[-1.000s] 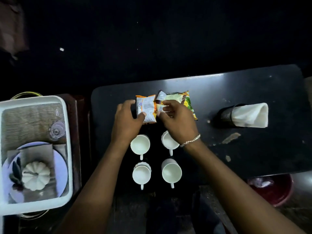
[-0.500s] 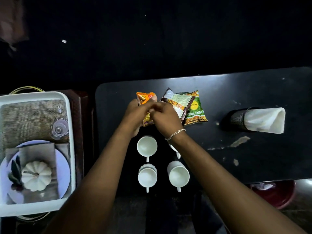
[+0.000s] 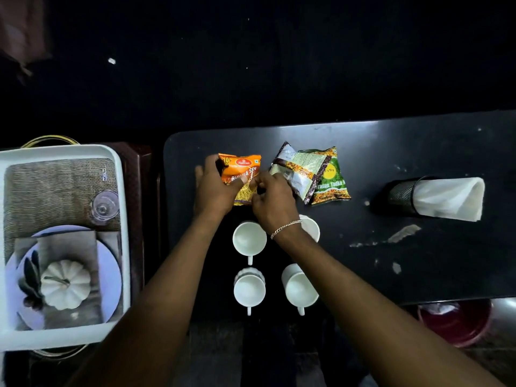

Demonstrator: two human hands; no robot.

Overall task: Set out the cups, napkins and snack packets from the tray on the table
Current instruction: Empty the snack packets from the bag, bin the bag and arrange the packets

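An orange snack packet (image 3: 241,170) lies face up on the black table (image 3: 418,269). My left hand (image 3: 213,188) grips its left edge, thumb across the front. My right hand (image 3: 272,198) pinches its lower right edge. To the right lie a brown-and-white packet (image 3: 300,170) overlapping a green packet (image 3: 331,180). Several white cups stand below: one (image 3: 249,238) at upper left, one (image 3: 310,227) partly under my right wrist, one (image 3: 249,289) at lower left, one (image 3: 298,286) at lower right. A black mesh holder (image 3: 399,195) with white napkins (image 3: 449,198) lies on its side at right.
A white tray (image 3: 122,219) at left holds a woven mat, a small glass (image 3: 104,206), and a plate (image 3: 111,263) with a napkin and white pumpkin ornament (image 3: 65,284). A red bowl (image 3: 458,322) sits below the table's near right edge. Scraps speckle the table's right half.
The orange packet has been turned face up and flattened to the left of the other packets. Both hands have stayed on it, with my left thumb now across its front.
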